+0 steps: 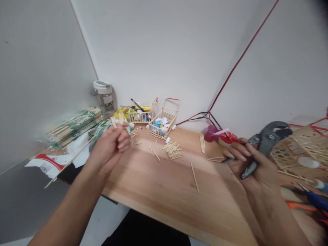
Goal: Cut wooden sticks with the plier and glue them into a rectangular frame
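Observation:
My left hand (112,145) is raised over the left end of the wooden table (164,191), its fingers pinched on a short piece of wooden stick (114,122). My right hand (249,162) hovers over the table's right side, closed on the handles of dark grey cutting pliers (266,141), whose jaws point up and to the right. Between the two hands lie a small pile of cut stick pieces (173,150) and a single long stick (194,177).
Two small stick-built baskets (164,121) holding small coloured bits stand at the back near the wall. Packs of chopsticks (77,126) lie at left, beside a lidded jar (105,95). A stick lattice structure (299,150) and blue and orange tools (312,201) are at right. A red cable (230,75) runs up the wall.

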{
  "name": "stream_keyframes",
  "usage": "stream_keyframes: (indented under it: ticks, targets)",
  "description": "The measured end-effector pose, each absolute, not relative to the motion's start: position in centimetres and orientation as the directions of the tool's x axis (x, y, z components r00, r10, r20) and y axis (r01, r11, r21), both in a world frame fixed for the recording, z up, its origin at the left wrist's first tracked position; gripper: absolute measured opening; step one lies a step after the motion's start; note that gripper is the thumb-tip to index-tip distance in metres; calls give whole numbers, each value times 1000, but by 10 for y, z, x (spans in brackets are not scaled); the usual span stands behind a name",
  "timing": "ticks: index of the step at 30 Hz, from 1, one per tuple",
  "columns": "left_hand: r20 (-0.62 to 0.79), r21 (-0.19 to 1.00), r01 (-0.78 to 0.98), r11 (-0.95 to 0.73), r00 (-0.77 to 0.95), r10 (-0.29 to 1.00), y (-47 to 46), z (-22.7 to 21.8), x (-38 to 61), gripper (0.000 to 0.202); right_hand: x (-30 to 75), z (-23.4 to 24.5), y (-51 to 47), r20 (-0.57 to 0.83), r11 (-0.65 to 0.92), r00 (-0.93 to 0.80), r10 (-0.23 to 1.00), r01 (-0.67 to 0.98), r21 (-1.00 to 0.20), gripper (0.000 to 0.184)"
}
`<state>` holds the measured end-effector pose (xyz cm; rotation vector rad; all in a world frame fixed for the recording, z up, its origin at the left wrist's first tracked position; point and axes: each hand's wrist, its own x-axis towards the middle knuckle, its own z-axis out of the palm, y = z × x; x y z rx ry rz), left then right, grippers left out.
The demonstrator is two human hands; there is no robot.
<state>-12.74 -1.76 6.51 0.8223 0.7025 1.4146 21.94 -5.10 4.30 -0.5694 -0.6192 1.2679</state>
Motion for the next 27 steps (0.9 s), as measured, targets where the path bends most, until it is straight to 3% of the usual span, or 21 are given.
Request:
stream_keyframes:
  ticks: [4, 7, 9, 12, 14, 17, 20, 22, 27]
  targets:
    - [165, 748, -601, -282, -243, 956, -22, 87, -154, 17, 226, 44, -52, 145, 265, 229, 962, -674, -690, 10]
    - [220, 775, -544, -321, -244, 944, -32, 96, -154, 14, 223, 43, -52, 127, 249, 228, 965, -659, -710, 11]
    - [215, 822, -513, -246, -121, 969, -42, 93, -143, 13, 214, 41, -53, 147, 269, 244, 959, -604, -751, 13]
    - [24, 903, -417, 103, 287, 958, -63, 76, -110, 18, 190, 37, -58, 193, 235, 138, 971, -460, -856, 13]
    - [-108, 889, -294, 351, 610, 785, -77, 62, -84, 25, 171, 32, -63, 151, 113, -61, 987, -407, -906, 8]
    - [-125, 872, -205, 444, 785, 607, -87, 48, -51, 28, 150, 21, -72, -15, -111, -316, 949, -289, -951, 15]
    - [-85, 886, -266, 381, 713, 696, -82, 44, -38, 29, 144, 10, -77, -103, -170, -470, 877, -101, -980, 24]
    - [-79, 885, -312, 346, 632, 771, -73, 45, -43, 28, 145, 6, -77, -83, -143, -511, 856, -79, -987, 26]
    - [-102, 874, -422, 242, 327, 939, -44, 48, -82, 20, 159, 18, -67, -15, -138, -302, 953, -392, -909, 19]
